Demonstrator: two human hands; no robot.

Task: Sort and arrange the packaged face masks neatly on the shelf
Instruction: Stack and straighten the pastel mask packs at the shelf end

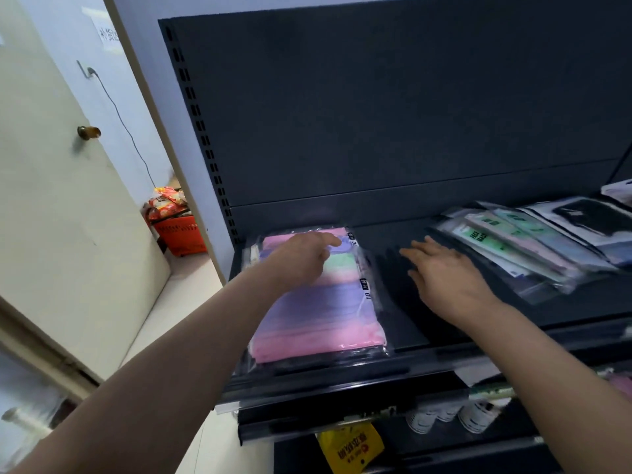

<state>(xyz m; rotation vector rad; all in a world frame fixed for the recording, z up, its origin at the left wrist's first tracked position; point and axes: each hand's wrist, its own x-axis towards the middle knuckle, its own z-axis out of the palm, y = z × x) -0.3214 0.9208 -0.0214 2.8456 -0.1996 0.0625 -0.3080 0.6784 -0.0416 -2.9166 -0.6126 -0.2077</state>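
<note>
Two groups of packaged masks lie on the dark shelf [403, 323], and we judge the job roughly half done. At centre-left of the frame sits the squared pastel stack [318, 313], pink and purple packs lined up one behind another, edges fairly even. Our left hand [301, 258] rests flat on its far end, fingers loosely spread and pressing down, pinching nothing. Our right hand [444, 271] hovers over the bare strip of shelf between the groups, fingers stretched out and slightly apart, empty; whether it touches the shelf we cannot tell. At the right of the frame the fanned pile [533, 244] of green, pink and dark packs lies slanted and overlapping, blurred, plainly not yet sorted. What remains, as we read it, is to gather that pile by kind and square it beside the pastel stack.
</note>
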